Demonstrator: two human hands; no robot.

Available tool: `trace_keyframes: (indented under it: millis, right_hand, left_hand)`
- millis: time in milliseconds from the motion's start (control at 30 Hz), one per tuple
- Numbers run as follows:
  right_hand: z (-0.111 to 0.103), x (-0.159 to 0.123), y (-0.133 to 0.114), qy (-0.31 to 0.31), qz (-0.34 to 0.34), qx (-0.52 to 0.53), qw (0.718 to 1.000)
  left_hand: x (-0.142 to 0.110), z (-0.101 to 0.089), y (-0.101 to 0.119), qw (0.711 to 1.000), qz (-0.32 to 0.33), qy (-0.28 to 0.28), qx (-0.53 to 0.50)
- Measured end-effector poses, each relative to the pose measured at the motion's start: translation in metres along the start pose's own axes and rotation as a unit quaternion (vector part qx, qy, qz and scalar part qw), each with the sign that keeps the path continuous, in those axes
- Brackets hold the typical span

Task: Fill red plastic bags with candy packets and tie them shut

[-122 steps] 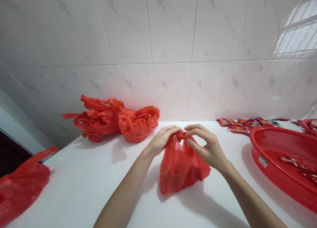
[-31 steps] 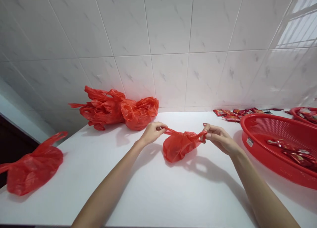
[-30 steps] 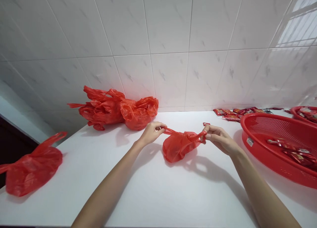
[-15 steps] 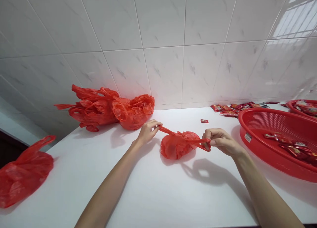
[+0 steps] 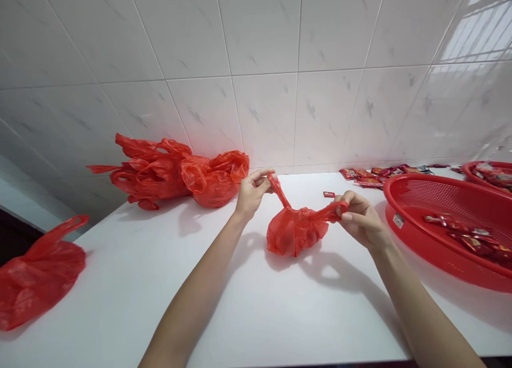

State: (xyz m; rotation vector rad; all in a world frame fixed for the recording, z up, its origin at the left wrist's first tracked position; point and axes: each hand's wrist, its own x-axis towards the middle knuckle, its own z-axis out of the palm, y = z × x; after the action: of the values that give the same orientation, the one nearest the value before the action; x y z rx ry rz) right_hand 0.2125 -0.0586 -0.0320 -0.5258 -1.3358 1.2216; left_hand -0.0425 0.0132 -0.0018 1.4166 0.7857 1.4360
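Observation:
A small red plastic bag (image 5: pixel 295 233) with a rounded, filled body is in the middle of the white table, its neck drawn together. My left hand (image 5: pixel 253 193) pinches one of its handles and holds it up to the left. The other handle is gripped between the thumb and fingers of my right hand (image 5: pixel 362 218), pulled out to the right. Both handles are stretched apart above the bag. What lies inside the bag is hidden by the plastic.
Several red plastic bags (image 5: pixel 156 170) are bunched at the back left, and another bag (image 5: pixel 40 277) sits at the left edge. A red basket (image 5: pixel 404 224) with wrapped packets stands right. More packets (image 5: pixel 366 178) and one small packet (image 5: pixel 329 194) lie along the tiled wall.
My left hand has risen and moved right, lifting its handle. My right hand has shifted slightly up and right. The bag's neck now stands higher, with the handles spread in a V.

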Motion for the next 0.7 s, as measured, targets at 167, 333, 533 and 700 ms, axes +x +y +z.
trace_keyframes:
  millis: [167, 333, 533, 700]
  right_hand:
    - [0.019, 0.007, -0.007, 0.061, -0.066, -0.037, 0.995]
    - [0.037, 0.022, -0.012, 0.087, -0.101, -0.11, 0.985]
    - [0.041, 0.035, -0.011, 0.085, -0.091, -0.189, 0.974]
    - [0.028, 0.032, 0.009, -0.041, 0.017, -0.133, 0.99]
  left_hand:
    - [-0.013, 0.028, 0.016, 0.993, -0.007, -0.11, -0.049]
    - [-0.02, 0.045, 0.021, 0.977, -0.024, -0.21, -0.025]
    - [-0.025, 0.051, 0.028, 0.982, -0.023, -0.189, -0.009]
    - [-0.028, 0.05, 0.033, 0.981, -0.026, -0.191, -0.012]
